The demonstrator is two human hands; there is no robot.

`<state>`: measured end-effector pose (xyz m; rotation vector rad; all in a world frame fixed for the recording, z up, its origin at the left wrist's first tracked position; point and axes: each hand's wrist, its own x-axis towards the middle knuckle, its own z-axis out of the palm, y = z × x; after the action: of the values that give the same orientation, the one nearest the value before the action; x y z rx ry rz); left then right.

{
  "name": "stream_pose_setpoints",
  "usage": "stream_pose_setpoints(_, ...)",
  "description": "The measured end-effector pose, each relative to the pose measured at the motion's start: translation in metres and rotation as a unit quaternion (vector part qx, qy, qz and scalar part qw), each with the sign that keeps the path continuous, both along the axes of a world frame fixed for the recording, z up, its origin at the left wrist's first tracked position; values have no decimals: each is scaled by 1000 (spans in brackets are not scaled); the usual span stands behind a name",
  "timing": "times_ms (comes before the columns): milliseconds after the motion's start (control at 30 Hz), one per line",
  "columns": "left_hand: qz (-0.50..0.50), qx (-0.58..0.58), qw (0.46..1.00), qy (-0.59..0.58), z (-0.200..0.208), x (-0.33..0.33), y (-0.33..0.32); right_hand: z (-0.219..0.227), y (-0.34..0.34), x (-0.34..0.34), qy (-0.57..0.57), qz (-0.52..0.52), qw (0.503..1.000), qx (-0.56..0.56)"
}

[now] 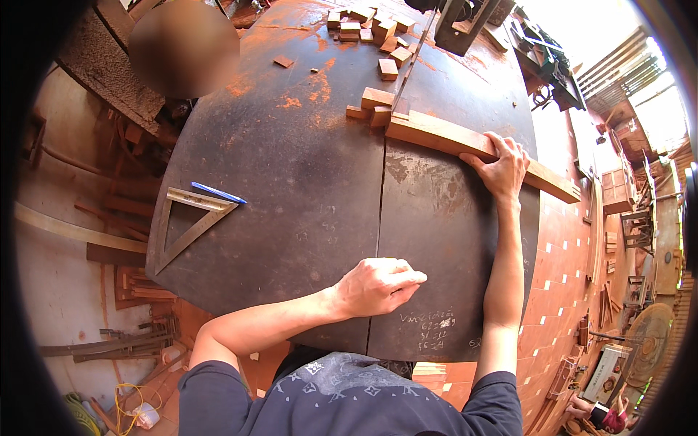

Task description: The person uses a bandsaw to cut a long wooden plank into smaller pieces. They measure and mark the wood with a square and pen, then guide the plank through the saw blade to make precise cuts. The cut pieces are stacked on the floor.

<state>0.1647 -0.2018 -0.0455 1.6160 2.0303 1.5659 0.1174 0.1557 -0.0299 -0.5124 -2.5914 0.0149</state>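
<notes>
My right hand [500, 163] grips a long wooden bar [436, 136] on the dark metal saw table [305, 196]. The bar's left end lies against a thin upright saw blade [416, 64]. Just left of that end sit small wooden pieces [377, 98], very close to the blade. My left hand [378, 285] is closed above the near part of the table, left of some chalk writing, apart from the bar. Whether anything is inside its curled fingers is hidden.
Several small cut wooden blocks [387, 69] lie at the far side amid orange sawdust [318, 91]. A metal triangular square [190, 236] and a blue pen [219, 192] rest at left. A dark blade guide [463, 27] hangs overhead. Far lower right, a person [614, 418] is partly visible.
</notes>
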Motion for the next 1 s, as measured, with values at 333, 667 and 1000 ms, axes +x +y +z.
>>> stream_pose_setpoints(333,207,26,978,19,20,-76,-15,0,2,1,-3,-1,1000,4)
stream_pose_setpoints(667,285,-120,949,67,-4,-271,18,2,-5,-2,8,4,1000,-6)
stream_pose_setpoints(1000,114,-236,961,-87,43,-265,-22,9,-4,24,-2,13,999,-30)
